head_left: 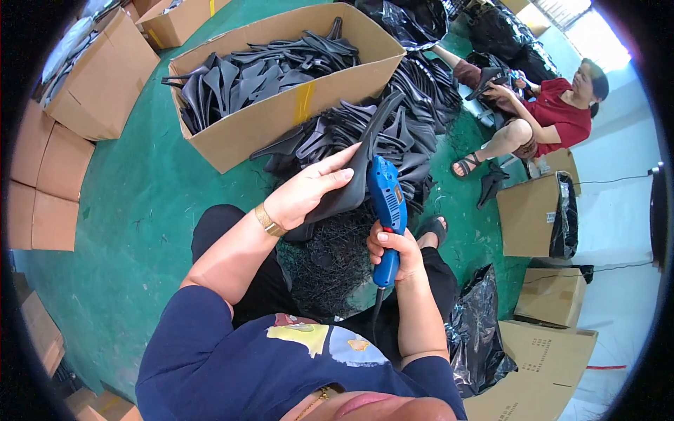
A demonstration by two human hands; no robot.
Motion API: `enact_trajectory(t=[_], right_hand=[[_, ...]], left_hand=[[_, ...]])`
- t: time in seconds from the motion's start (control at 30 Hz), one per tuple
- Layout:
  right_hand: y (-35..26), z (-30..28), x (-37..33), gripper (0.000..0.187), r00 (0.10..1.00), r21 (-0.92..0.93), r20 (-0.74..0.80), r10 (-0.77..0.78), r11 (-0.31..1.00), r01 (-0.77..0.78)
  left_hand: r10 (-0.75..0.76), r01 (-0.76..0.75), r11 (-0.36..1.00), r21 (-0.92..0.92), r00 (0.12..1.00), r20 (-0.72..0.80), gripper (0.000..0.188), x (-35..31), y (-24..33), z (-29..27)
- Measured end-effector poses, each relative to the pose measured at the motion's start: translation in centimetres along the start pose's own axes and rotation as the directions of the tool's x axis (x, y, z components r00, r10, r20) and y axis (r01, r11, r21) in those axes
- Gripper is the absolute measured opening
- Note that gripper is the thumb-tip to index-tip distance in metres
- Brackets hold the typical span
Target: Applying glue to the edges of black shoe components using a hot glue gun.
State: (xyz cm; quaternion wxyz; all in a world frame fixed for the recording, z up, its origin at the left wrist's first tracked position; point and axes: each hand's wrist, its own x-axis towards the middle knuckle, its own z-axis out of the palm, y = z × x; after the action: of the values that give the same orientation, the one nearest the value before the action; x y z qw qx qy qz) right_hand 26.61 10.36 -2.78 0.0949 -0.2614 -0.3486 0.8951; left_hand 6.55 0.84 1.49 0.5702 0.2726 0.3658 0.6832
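Note:
My left hand (303, 191), with a gold watch on its wrist, grips a black plastic piece (345, 193) shaped like a bicycle saddle, with a long narrow nose tilted up and away. My right hand (397, 252) is wrapped round the handle of a blue corded power tool (387, 193). The tool's upper end is right beside the piece's right edge; whether they touch I cannot tell. Its cable (378, 309) drops toward my lap. Beneath my hands, a heap of thin black trimmings (323, 263) covers the floor between my legs.
Ahead, more black pieces fill a large cardboard box (246, 126), and a pile of pieces (414, 133) lies beside it. A co-worker in red (554, 116) sits at the far right, holding another piece. Cartons (530, 217) and a black plastic bag (481, 337) stand to the right. Stacked boxes (49, 182) line the left.

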Motion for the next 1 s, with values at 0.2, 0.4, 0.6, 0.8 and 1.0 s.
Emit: enact_trajectory(t=[0.2,0.4,0.6,0.8,1.0], right_hand=[[-0.1,-0.1,0.7,0.021,1.0,0.055,-0.004,-0.029,0.998,0.029],[-0.5,0.0,0.9,0.019,0.997,0.11,-0.025,-0.067,0.992,0.069],[-0.9,-0.4,1.3,0.018,0.993,0.158,-0.037,-0.115,0.98,0.119],[-2.2,-2.2,1.6,0.019,0.982,0.291,-0.017,-0.187,0.939,0.183],[-4.2,-4.3,0.9,0.028,0.892,0.152,-0.167,-0.421,0.882,0.445]], left_hand=[[-0.046,0.045,0.998,-0.037,0.999,-0.006,0.05,-0.5,-0.3,0.8],[-0.069,0.071,0.995,-0.073,0.997,0.026,0.051,-1.0,-0.9,0.9],[-0.132,0.134,0.988,-0.083,0.991,0.026,0.051,-1.5,-1.4,1.0],[-0.181,0.185,0.981,-0.058,0.981,0.062,0.051,-1.3,-1.8,0.5],[-0.194,0.18,0.972,0.15,0.977,0.087,0.05,-1.3,-1.8,0.5]])
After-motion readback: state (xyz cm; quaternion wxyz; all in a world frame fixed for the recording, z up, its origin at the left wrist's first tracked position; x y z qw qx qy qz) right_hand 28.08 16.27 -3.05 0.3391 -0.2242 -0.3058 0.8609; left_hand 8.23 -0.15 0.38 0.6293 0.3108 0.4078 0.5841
